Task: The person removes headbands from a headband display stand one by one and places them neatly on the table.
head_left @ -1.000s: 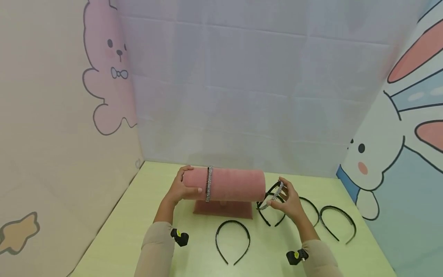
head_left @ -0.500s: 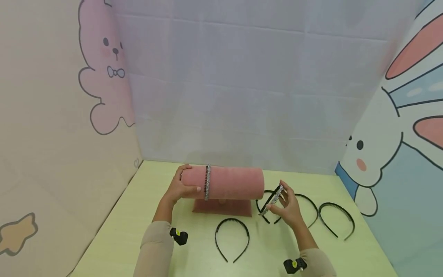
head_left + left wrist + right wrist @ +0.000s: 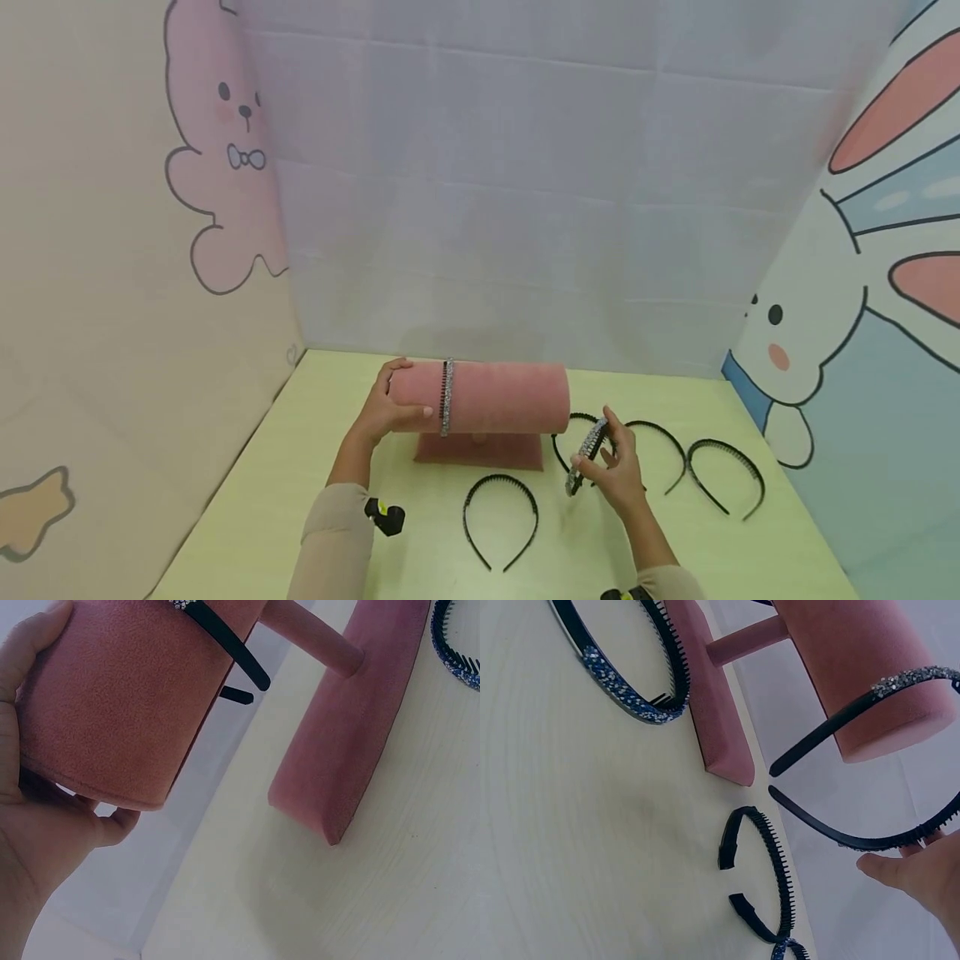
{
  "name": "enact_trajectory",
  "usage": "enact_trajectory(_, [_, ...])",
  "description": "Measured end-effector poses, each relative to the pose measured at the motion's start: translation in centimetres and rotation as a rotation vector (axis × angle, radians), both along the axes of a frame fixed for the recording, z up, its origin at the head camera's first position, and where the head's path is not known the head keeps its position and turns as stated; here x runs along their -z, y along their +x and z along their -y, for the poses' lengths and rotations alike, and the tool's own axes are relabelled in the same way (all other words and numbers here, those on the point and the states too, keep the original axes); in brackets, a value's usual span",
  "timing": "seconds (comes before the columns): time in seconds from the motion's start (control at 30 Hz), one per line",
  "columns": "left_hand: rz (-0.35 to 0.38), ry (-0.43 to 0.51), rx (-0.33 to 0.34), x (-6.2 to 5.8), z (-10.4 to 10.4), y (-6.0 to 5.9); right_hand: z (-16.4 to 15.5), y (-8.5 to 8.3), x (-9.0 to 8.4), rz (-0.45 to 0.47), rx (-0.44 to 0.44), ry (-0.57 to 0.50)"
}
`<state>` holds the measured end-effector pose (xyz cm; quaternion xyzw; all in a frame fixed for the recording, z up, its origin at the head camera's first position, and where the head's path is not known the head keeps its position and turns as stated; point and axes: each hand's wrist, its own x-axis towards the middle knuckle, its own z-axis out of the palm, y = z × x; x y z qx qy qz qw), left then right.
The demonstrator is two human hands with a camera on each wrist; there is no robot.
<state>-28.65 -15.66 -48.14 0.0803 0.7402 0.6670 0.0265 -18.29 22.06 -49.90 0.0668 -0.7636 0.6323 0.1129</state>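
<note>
A pink velvet roll stand (image 3: 517, 398) rises from a flat pink base (image 3: 480, 452) on the table. Around its left part sits a black toothed headband with silver glitter (image 3: 447, 398). My left hand (image 3: 381, 410) grips the roll's left end, thumb along the front; in the left wrist view its fingertips curl under the end rim. To the right of the roll, my right hand (image 3: 621, 473) pinches a second black headband with silver glitter (image 3: 587, 454) between thumb and fingers. In the right wrist view this headband's two open ends point toward the roll.
A black headband (image 3: 467, 510) lies on the table in front of the stand. Several others rest at the right: one (image 3: 557, 457) partly behind the held headband, one (image 3: 663, 432) behind my right hand, another (image 3: 727, 443) farther right. Fabric walls stand behind and at both sides.
My right hand has turned the held headband so its glitter faces the roll, and has come slightly lower and nearer to me. My left hand keeps its grip on the roll.
</note>
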Motion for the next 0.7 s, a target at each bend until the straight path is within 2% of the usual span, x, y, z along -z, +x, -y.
enact_trajectory(0.17, [0.014, 0.007, 0.024, -1.9, -0.2, 1.2, 1.5, 1.5, -1.8, 0.036, 0.016, 0.082])
enact_trajectory(0.4, [0.019, 0.023, 0.029, -1.9, -0.1, 1.3, 2.7, 2.1, -1.8, 0.055, 0.059, 0.131])
enact_trajectory(0.53, [0.019, 0.024, 0.025, -2.1, -0.1, 1.3, 3.0, 2.4, -1.0, 0.067, 0.085, 0.121])
enact_trajectory(0.7, [0.018, 0.028, 0.033, -2.1, -0.2, 1.2, 2.8, 2.5, 1.7, 0.085, 0.132, 0.132])
